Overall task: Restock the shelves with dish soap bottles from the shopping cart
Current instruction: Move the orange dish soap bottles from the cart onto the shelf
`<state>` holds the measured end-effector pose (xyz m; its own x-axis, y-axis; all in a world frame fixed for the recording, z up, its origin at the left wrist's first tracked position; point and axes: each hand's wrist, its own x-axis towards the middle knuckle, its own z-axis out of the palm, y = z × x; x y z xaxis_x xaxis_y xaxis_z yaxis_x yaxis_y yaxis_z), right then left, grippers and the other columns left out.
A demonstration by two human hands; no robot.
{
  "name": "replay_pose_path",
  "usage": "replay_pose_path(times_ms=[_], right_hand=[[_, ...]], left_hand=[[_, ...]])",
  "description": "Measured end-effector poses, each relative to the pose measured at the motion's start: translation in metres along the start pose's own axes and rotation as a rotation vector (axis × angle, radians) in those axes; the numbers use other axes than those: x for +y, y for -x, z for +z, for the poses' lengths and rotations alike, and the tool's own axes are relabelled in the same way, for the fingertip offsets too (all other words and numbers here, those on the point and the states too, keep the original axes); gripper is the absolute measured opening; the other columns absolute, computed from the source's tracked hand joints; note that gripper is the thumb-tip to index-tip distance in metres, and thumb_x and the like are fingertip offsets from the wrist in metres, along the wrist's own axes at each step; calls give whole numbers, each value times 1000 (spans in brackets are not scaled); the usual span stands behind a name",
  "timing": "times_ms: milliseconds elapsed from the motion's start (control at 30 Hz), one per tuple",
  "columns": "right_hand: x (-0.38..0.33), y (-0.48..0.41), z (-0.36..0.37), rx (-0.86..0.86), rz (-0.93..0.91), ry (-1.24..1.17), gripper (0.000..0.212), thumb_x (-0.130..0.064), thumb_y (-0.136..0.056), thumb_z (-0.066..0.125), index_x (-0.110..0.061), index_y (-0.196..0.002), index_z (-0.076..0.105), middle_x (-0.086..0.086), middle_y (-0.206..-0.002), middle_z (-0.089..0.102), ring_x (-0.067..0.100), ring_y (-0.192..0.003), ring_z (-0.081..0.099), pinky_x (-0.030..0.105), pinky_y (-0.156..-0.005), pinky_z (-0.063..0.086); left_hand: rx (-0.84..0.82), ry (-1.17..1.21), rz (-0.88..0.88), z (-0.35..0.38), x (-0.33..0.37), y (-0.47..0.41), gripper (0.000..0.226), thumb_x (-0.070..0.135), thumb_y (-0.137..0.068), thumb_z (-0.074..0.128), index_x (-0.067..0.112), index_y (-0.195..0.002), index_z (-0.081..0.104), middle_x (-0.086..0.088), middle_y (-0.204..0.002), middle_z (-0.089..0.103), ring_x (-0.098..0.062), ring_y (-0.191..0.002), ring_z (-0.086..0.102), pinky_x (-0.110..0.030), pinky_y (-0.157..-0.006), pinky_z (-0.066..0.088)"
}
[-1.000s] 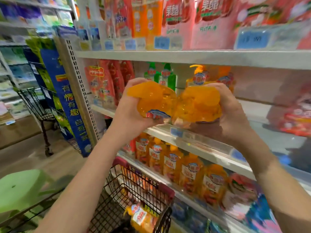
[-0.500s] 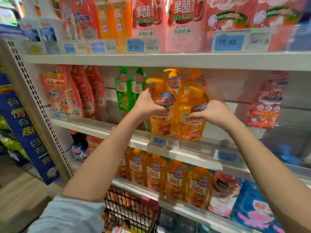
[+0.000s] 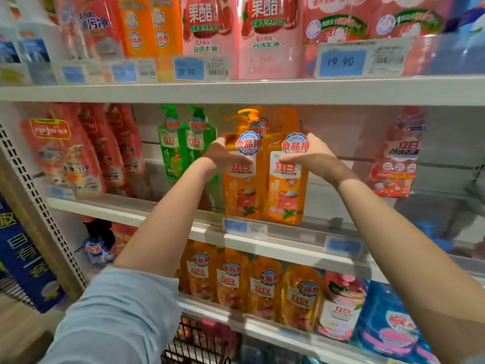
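**shelfstacker88:** Bottles were basically home at that point. Left hand [image 3: 223, 156] was wrapped round the shoulder of the left orange bottle [image 3: 242, 185], right hand [image 3: 312, 156] round the right orange bottle [image 3: 287, 190], both standing upright side by side at the front of the middle shelf [image 3: 288, 233], just beside the green bottles [image 3: 186, 148]. My take: keep labels facing out, square the bases behind the lip, and don't let go until neither one rocks.

**aisle_nine:** Agreed, and I'd nudge them back against the pump bottle [image 3: 253, 119] behind so the row sat tight. Couldn't tell how deep that row went though, the front pair hid it. Cart [image 3: 199, 342] was cut off at the bottom edge, so no idea how many were left. Price tags underneath were too blurry to read.
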<state>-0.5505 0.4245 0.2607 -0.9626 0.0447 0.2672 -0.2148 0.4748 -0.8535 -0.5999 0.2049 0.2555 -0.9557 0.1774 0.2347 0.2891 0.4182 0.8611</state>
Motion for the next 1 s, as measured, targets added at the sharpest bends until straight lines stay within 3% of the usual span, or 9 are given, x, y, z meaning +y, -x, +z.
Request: replay_pose_path(times_ms=[100, 167, 233, 300, 400, 500, 667, 800, 1000], right_hand=[[8, 1, 5, 41, 6, 56, 69, -30, -70, 83, -19, -126, 44, 1, -121, 60, 14, -104, 62, 26, -75, 53], [23, 7, 13, 133, 67, 210, 89, -35, -66, 85, -16, -136, 34, 6, -135, 50, 23, -118, 53, 40, -92, 50], [39, 13, 27, 114, 189, 273, 87, -40, -64, 85, -17, -131, 35, 6, -135, 51, 26, -117, 55, 44, -93, 50], [51, 14, 38, 76, 263, 310, 75, -42, -67, 83, -17, -123, 40, 5, -127, 57, 26, -110, 60, 39, -85, 51], [52, 8, 40, 99, 279, 326, 72, -43, -64, 85, -16, -120, 48, 4, -121, 62, 25, -105, 63, 36, -77, 51], [55, 3, 41, 115, 289, 290, 74, -43, -61, 86, -19, -121, 50, 4, -122, 60, 26, -105, 62, 39, -83, 54], [62, 2, 46, 180, 287, 235, 72, -45, -65, 83, -19, -124, 50, 6, -125, 56, 26, -110, 59, 45, -91, 53], [61, 3, 51, 243, 306, 260, 72, -42, -73, 78, -15, -130, 44, 9, -130, 48, 29, -119, 53, 47, -97, 48], [60, -1, 52, 243, 323, 310, 73, -46, -74, 76, -15, -130, 42, 9, -129, 47, 29, -118, 53, 46, -96, 48]], left_hand=[[43, -37, -3, 3, -6, 2, 94, 18, -72, 81, 13, -146, 23, -4, -136, 47, -18, -114, 51, -28, -88, 49], [58, -75, -49, 9, -16, 10, 110, 26, -59, 88, 11, -146, 22, -3, -133, 49, -20, -117, 52, -35, -94, 50], [26, -164, -79, 14, -35, 12, 122, 52, -34, 91, 14, -138, 39, -3, -125, 59, -22, -112, 59, -43, -91, 53], [1, -225, -85, 17, -59, 1, 125, 70, -18, 83, 19, -128, 51, 0, -117, 64, -20, -104, 63, -44, -84, 57], [16, -264, -78, 19, -49, 9, 104, 61, -33, 86, 20, -124, 56, 0, -116, 66, -20, -103, 64, -43, -85, 56], [44, -266, -107, 22, -39, 14, 77, 38, -57, 89, 16, -122, 54, -4, -119, 65, -23, -105, 63, -41, -89, 54], [96, -320, -155, 27, -44, 3, 72, 37, -68, 82, 11, -124, 46, -7, -126, 59, -26, -112, 58, -32, -82, 48], [137, -321, -164, 33, -47, -4, 86, 44, -68, 81, 7, -133, 39, -11, -135, 49, -29, -120, 52, -35, -91, 47], [181, -299, -172, 43, -52, -10, 82, 44, -72, 78, 7, -133, 39, -12, -135, 48, -30, -119, 51, -36, -94, 47]])
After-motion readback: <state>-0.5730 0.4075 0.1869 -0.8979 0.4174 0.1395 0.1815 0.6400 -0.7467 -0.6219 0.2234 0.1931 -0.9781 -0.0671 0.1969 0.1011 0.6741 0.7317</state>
